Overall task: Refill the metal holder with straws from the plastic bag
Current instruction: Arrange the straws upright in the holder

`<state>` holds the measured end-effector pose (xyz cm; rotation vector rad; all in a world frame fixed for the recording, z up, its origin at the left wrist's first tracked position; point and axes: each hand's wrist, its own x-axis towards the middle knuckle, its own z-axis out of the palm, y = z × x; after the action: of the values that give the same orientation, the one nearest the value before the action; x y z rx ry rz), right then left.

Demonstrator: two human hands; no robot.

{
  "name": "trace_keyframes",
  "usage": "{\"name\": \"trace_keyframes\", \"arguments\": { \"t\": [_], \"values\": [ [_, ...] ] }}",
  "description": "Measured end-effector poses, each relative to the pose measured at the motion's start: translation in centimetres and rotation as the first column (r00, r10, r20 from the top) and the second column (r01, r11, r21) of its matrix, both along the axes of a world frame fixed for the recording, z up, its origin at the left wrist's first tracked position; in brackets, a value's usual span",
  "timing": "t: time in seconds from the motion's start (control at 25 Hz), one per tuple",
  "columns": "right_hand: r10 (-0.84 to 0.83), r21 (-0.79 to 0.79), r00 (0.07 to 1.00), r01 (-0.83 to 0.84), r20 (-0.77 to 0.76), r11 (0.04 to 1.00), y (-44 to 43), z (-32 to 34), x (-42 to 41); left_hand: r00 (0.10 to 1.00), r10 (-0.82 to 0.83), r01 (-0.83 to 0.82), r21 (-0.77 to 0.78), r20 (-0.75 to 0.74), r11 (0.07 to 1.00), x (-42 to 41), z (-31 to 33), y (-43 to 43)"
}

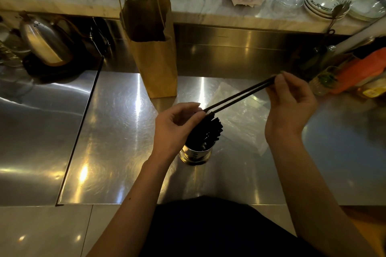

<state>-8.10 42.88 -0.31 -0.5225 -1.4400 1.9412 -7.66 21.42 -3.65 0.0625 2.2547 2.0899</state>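
two straws (240,95) slant from the right hand's (292,102) pinch down-left to the left hand's (177,125) pinch, just above the holder (196,154).

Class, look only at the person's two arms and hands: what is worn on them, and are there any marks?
Both forearms are bare up to the bottom edge of the picture, no sleeves in sight. The left hand and right hand wear no gloves, and no rings, watch or bracelet show. A small dark spot marks the left forearm.

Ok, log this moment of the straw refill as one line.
step: loading holder | right hand: pinching two straws | left hand: guiding their ends | metal holder: nearly full | plastic bag: flat
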Motion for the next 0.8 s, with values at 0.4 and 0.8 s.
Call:
{"name": "trace_keyframes", "arguments": {
  "t": [0.4, 0.8],
  "values": [
    [0.072, -0.634, 0.989, 0.029, 0.132, 0.773, -1.4, -3.9, 0.8, 0.955, 0.258, -0.295, 0.357, 0.15, 0.886, -0.3, 0.6, 1.0],
    [0.474, -0.491, 0.852, -0.322, 0.223, 0.809, -4.5, -5.0, 2.7, 0.958, 0.285, -0.267, 0.328, -0.008, 0.906, -1.0, 3.0, 2.5]
  ]
}}
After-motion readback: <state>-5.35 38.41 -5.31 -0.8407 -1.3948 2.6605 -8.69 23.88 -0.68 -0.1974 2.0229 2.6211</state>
